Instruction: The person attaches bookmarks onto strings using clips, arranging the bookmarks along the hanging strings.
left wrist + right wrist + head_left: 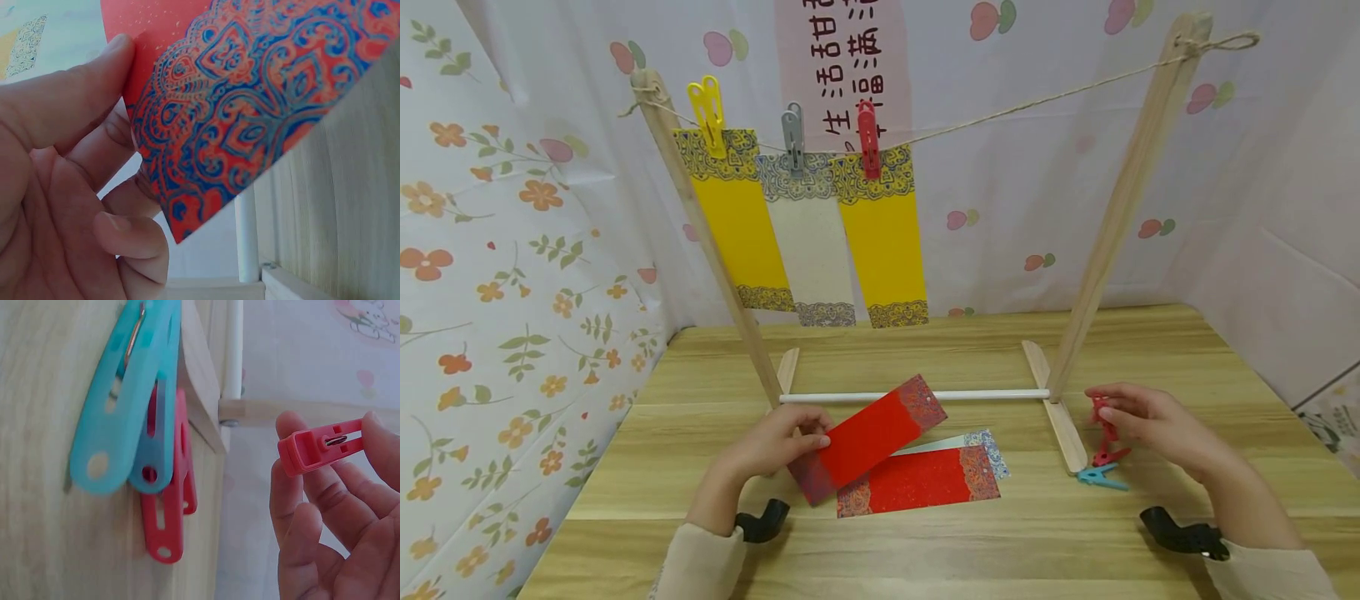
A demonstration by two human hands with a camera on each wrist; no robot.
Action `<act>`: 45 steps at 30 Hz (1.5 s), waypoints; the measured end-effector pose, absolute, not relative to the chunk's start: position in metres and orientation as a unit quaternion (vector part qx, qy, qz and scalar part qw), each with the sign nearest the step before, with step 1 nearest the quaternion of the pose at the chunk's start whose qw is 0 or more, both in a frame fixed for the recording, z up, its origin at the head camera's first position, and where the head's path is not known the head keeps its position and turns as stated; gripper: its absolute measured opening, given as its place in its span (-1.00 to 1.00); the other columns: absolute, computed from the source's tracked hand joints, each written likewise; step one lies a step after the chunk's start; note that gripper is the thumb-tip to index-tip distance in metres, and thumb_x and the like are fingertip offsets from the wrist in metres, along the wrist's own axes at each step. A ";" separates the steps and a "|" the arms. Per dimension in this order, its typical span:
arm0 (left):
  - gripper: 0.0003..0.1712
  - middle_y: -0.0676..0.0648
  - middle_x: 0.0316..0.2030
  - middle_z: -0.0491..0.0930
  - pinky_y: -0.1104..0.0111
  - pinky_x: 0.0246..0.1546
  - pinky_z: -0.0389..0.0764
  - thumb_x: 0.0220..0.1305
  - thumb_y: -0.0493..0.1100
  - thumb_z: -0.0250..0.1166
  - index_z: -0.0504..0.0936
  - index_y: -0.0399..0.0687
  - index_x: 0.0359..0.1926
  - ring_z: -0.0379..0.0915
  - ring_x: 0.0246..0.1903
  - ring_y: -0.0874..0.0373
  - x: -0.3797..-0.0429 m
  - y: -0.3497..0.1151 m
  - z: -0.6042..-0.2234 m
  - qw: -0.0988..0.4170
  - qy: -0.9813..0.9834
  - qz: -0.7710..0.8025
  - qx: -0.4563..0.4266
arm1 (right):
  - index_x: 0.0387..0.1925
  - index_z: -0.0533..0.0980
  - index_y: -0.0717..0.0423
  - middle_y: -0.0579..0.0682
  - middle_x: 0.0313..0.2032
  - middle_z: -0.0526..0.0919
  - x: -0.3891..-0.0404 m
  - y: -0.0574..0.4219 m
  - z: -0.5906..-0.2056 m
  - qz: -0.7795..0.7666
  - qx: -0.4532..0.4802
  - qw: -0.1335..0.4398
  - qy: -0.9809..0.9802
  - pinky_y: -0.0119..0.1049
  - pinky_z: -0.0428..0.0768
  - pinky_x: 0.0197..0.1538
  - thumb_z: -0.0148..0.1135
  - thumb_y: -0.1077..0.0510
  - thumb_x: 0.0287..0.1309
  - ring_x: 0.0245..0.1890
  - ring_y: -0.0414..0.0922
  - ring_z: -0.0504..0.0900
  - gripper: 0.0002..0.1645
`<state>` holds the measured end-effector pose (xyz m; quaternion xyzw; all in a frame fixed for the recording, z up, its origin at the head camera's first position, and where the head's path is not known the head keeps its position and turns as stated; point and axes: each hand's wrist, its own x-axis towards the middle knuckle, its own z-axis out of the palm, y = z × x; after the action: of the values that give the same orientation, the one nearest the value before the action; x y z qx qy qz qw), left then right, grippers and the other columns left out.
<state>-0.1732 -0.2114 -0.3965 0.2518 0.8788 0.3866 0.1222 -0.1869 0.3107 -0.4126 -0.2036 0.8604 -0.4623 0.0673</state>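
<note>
Left hand (778,442) pinches a red card (880,435), thumb on top, partly over the lower card (925,481); right hand (1157,423), well apart, pinches a red clothespin (306,453) above the table (925,554).

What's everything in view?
Table: one, wooden, below
Posts: two, wooden, on table
Rod: one, white, between posts
String: one, tan, between posts
Hanging cards: two yellow, one white, on string
Hanging clips: three, yellow, grey, red, on string
Loose card: one, red, on table
Pale card: one, white, beneath it
Raised card: one, red, left
Table clips: one blue, at least one red, right
Held clip: one, red, right
Banner: one, pink, behind
Cloth: two patterns, pale, around
Sleeves: two, beige, forearms
Wrist mounts: two, black
Left hand: holding raised card
Right hand: holding held clip
</note>
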 end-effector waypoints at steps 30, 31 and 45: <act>-0.94 -0.07 -0.28 0.62 0.38 -0.41 0.61 0.38 -0.22 0.26 0.63 -0.07 -0.17 0.49 -0.25 0.16 -0.178 -0.172 -0.384 0.076 0.856 0.445 0.253 | 0.28 0.41 0.21 0.12 0.03 0.70 -0.193 0.239 -0.377 -0.466 -0.202 0.060 0.859 -0.47 0.57 -0.02 0.10 0.09 0.45 -0.05 -0.45 0.59 -0.53; -0.93 -0.08 -0.26 0.62 0.37 -0.39 0.62 0.38 -0.22 0.26 0.63 -0.08 -0.15 0.49 -0.24 0.16 -0.178 -0.170 -0.384 0.075 0.853 0.450 0.253 | 0.28 0.40 0.23 0.09 0.01 0.70 -0.193 0.238 -0.376 -0.474 -0.203 0.058 0.855 -0.47 0.58 -0.02 0.09 0.10 0.45 -0.07 -0.43 0.60 -0.52; -0.91 -0.13 -0.23 0.69 0.37 -0.26 0.68 0.32 -0.28 0.31 0.64 -0.15 -0.16 0.60 -0.22 0.16 -0.186 -0.142 -0.373 -0.003 0.821 0.493 0.287 | 0.25 0.41 0.18 -0.19 -0.04 0.71 -0.198 0.221 -0.359 -0.560 -0.231 0.001 0.795 -0.49 0.61 -0.05 0.09 0.18 0.44 -0.12 -0.27 0.69 -0.59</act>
<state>-0.1857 -0.1422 -0.3726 0.2870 0.8213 0.4931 -0.0033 -0.1983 0.2206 -0.3593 -0.2312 0.7953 -0.5604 0.0014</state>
